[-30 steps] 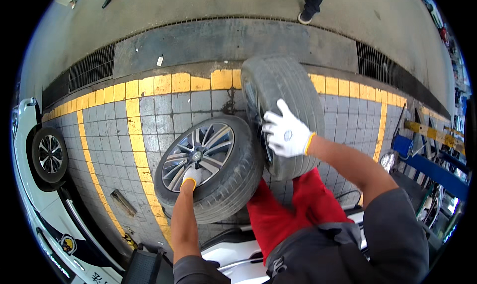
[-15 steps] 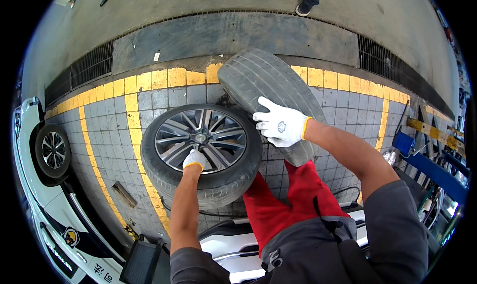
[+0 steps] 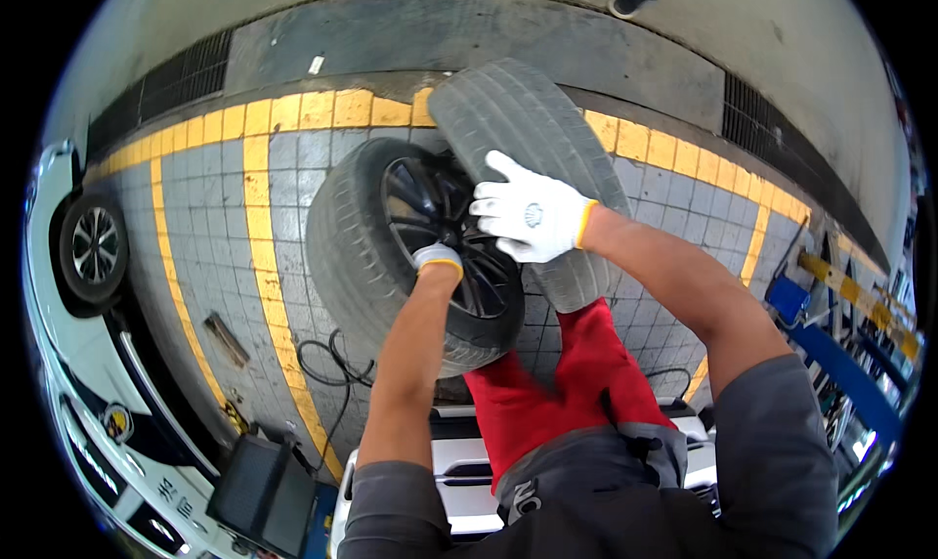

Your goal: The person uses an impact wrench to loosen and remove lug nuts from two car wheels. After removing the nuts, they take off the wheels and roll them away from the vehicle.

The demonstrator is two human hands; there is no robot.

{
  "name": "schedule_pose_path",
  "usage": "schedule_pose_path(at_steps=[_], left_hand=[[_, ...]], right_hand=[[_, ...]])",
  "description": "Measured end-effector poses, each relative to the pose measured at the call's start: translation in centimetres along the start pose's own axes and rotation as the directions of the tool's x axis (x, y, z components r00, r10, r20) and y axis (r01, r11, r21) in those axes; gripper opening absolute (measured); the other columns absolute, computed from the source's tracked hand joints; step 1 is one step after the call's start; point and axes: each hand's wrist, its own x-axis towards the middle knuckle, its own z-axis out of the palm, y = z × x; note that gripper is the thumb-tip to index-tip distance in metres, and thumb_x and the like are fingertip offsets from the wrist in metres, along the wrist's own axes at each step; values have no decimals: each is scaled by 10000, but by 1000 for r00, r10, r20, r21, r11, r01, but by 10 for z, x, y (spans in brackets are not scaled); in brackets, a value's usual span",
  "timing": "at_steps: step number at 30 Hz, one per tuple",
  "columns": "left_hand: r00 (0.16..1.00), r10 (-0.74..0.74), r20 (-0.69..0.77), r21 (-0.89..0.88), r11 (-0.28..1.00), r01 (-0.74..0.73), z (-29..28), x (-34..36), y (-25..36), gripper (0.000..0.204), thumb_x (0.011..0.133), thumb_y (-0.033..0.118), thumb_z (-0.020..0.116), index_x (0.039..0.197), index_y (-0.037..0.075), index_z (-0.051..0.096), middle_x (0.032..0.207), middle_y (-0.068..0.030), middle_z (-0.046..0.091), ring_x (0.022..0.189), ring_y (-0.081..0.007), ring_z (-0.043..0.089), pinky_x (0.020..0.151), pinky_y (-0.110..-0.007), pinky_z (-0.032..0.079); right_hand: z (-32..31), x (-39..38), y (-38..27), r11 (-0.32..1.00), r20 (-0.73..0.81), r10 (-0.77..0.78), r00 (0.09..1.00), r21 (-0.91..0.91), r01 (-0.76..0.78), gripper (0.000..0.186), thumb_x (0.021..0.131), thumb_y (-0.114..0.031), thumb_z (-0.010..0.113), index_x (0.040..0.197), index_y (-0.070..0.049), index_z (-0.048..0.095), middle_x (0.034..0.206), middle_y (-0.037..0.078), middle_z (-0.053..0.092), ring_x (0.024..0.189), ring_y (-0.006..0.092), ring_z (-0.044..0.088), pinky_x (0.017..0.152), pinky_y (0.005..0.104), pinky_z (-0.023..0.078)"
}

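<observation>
A car wheel [image 3: 403, 202], with a grey tire and dark spoked rim, tilts up on its edge in front of me. My left hand [image 3: 436, 258], in a white glove, reaches into the rim and is closed on its spokes; the fingertips are hidden. Right of the wheel, a second tire [image 3: 528, 100] stands on its tread, leaning towards my red-trousered legs. My right hand [image 3: 532, 210], also gloved in white, lies on that tire's tread with its fingers spread. The two tires stand close together.
Grey tiles with yellow lines [image 3: 256, 197] make up the floor. A black hose [image 3: 342, 368] and a wooden block [image 3: 227, 340] lie to the left. A white car [image 3: 107, 364] is at far left. Blue equipment [image 3: 845, 364] stands right; a person's shoe [image 3: 623, 8] shows at the top.
The wheel has risen from lying nearly flat to a steep tilt, its rim turning to the right. My left hand has moved up and right with it. The right hand stays on the other tire.
</observation>
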Motion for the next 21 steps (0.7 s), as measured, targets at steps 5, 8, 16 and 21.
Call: schedule_pose_path(at_steps=[5,8,16,21], left_hand=[[971,167,-172,147,979,-142,6,20,31,378,995,343,560,1311,189,697,1406,-41,630,1278,-254,608,984,-564,466],[900,119,-419,91,992,-88,30,57,43,383,992,319,559,1336,205,682,1411,-29,627,1286,-293,600,994,-570,452],[-114,84,-990,136,779,-611,51,-168,-37,239,794,104,681,1018,21,679,1137,-175,671,1185,-376,575,1023,-472,451],[625,-748,-222,-884,-117,-453,206,-68,-105,684,1028,490,499,1509,15,390,1542,-217,430,1394,-354,454,1139,-423,364]], right_hand=[[-14,-9,9,997,-26,-19,999,-74,17,350,765,-290,669,1046,-86,720,1150,80,678,1158,248,590,1174,620,270],[-17,-9,4,1000,6,-18,1000,5,18,383,753,-246,686,1090,-63,697,1203,103,664,1223,286,578,1180,641,261],[-11,-2,31,998,-4,-30,1000,-49,29,388,786,-272,648,1104,-55,696,1210,111,668,1194,263,585,1186,619,247],[-22,10,33,999,25,-28,999,-46,29,392,786,-268,643,1106,-47,688,1238,125,658,1196,267,588,1184,625,245]])
